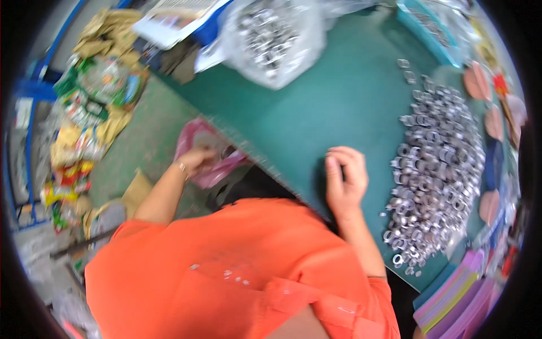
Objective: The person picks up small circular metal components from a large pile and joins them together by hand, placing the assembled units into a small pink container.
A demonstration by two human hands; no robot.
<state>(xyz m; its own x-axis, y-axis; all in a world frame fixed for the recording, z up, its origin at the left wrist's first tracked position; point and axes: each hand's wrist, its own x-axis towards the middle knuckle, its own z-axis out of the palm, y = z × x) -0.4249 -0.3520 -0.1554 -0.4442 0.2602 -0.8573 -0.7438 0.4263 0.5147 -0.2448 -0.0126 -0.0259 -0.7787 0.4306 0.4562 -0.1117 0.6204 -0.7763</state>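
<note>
My left hand point(197, 161), with a bracelet at the wrist, reaches into the mouth of a pink plastic bag point(210, 177) beside the table's edge. Motion blur and the bag obscure its fingertips, so what they hold, if anything, is unclear. A small grey ring-like piece point(228, 151) shows at the bag's opening, near those fingers. Against the green tabletop point(282, 118) rests my right hand point(347, 178), its fingers curled in and the thumb alongside; nothing shows in it. To its right spreads a large heap of small silvery metal rings point(437, 164).
A clear plastic bag of similar rings point(271, 39) sits at the table's far side. A turquoise tray point(429, 31) stands at the far right, and colored strips point(457, 296) lie near right. Cardboard and plastic bottles point(101, 85) litter the left. Papers point(175, 22) lie far left.
</note>
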